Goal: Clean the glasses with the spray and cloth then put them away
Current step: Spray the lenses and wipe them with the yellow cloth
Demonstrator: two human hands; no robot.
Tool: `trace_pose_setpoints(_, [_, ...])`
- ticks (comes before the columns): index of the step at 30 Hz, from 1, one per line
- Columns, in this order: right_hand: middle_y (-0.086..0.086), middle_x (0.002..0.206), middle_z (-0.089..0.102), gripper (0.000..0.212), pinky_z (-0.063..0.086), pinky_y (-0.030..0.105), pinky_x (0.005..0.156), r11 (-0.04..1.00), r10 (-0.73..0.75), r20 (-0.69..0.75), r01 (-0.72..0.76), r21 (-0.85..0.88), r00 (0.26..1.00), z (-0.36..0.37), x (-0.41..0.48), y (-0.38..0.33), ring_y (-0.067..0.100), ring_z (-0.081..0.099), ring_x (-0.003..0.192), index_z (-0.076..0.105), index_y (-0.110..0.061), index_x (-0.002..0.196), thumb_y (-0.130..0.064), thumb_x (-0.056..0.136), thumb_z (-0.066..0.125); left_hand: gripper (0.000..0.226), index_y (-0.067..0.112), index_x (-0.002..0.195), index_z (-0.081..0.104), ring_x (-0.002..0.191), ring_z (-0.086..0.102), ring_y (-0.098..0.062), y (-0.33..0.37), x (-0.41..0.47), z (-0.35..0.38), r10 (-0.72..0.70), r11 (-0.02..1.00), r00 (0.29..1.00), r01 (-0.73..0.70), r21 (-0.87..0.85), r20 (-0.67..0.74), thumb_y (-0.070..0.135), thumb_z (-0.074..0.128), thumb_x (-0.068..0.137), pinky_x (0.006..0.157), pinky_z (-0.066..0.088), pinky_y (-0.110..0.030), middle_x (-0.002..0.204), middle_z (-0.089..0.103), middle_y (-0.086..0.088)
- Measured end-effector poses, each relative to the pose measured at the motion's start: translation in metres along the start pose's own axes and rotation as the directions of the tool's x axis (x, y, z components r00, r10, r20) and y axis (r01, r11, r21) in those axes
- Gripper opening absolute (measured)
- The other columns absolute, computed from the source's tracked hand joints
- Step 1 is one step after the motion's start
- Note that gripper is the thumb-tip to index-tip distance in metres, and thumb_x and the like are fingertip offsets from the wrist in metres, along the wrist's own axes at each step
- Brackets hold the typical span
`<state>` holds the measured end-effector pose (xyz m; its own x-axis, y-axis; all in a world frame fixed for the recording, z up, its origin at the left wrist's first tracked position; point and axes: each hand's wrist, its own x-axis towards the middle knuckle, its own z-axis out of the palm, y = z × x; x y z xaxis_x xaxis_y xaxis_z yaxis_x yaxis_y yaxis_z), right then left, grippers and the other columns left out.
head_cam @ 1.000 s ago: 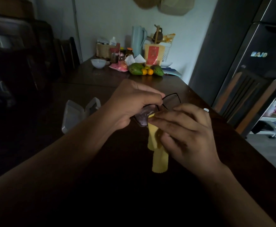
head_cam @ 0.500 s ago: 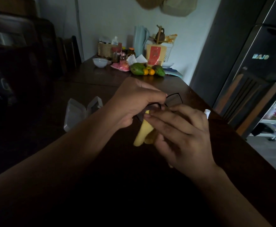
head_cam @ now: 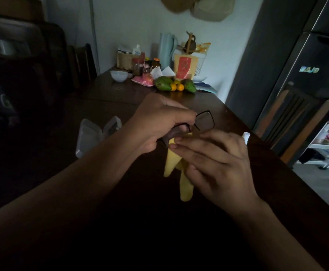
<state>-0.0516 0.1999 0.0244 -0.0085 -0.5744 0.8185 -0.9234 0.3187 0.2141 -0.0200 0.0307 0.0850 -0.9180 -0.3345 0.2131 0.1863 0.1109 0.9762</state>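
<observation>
Black-framed glasses (head_cam: 205, 122) are held above the dark table by my left hand (head_cam: 159, 122), which grips the frame at the bridge and near lens. My right hand (head_cam: 216, 163) pinches a yellow cloth (head_cam: 174, 163) against the near lens, and the cloth's two ends hang down below my fingers. A clear plastic glasses case (head_cam: 93, 137) lies open on the table to the left of my left forearm. A small white top, possibly the spray bottle (head_cam: 245, 136), peeks out behind my right hand; most of it is hidden.
The dark wooden table (head_cam: 120, 98) carries a white bowl (head_cam: 119, 75), jars, a pitcher and green and orange fruit (head_cam: 174, 85) at its far end. A dark fridge (head_cam: 306, 75) and a wooden chair (head_cam: 296, 122) stand to the right; dark chairs at left.
The cloth has shifted from hanging straight down to bunched up against the lens, then dropped into two hanging ends. Both hands stayed together, with my right fingers moving over the lens.
</observation>
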Motion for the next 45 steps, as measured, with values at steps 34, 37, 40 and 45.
trace_pose_setpoints(34, [-0.014,0.142,0.056,0.039,0.044,0.046,0.087,0.998,0.064,0.006,-0.063,-0.013,0.998,0.007,0.003,-0.012,0.020,0.056,0.119,0.058,-0.028,0.137,-0.025,0.099,0.050,0.013,0.004,0.078,0.077,0.053,0.056,-0.013,0.005,0.000,-0.003,0.025,0.998,1.000,-0.024,0.051,-0.017,0.006,0.073,0.066,0.049,0.040,-0.017,0.071,0.071,-0.022])
trace_pose_setpoints(37, [-0.016,0.143,0.054,0.035,0.043,0.045,0.087,1.000,0.021,0.032,-0.021,0.009,0.999,0.003,0.000,-0.004,0.019,0.056,0.117,0.059,-0.031,0.136,-0.026,0.102,0.052,0.011,0.004,0.077,0.076,0.057,0.060,-0.017,0.005,0.001,-0.004,0.013,0.999,1.000,-0.012,0.031,-0.026,0.007,0.073,0.067,0.054,0.047,-0.022,0.079,0.071,-0.025])
trace_pose_setpoints(40, [-0.019,0.139,0.056,0.031,0.042,0.044,0.083,0.998,0.064,0.010,-0.064,0.005,0.998,-0.002,-0.003,0.003,0.016,0.054,0.110,0.063,-0.033,0.130,-0.027,0.102,0.053,0.007,0.005,0.076,0.077,0.055,0.062,-0.017,0.003,0.003,-0.004,-0.007,1.000,1.000,0.007,-0.004,-0.019,0.006,0.073,0.070,0.050,0.050,-0.016,0.072,0.072,-0.022])
trace_pose_setpoints(45, [-0.015,0.136,0.060,0.028,0.046,0.044,0.075,0.991,0.049,0.022,-0.051,0.123,0.999,0.002,-0.002,-0.002,0.020,0.060,0.098,0.066,-0.028,0.128,-0.022,0.102,0.056,0.008,0.004,0.077,0.077,0.057,0.063,-0.019,0.003,0.003,-0.004,-0.011,1.000,1.000,0.011,-0.021,-0.004,0.004,0.073,0.070,0.050,0.050,-0.017,0.071,0.072,-0.022])
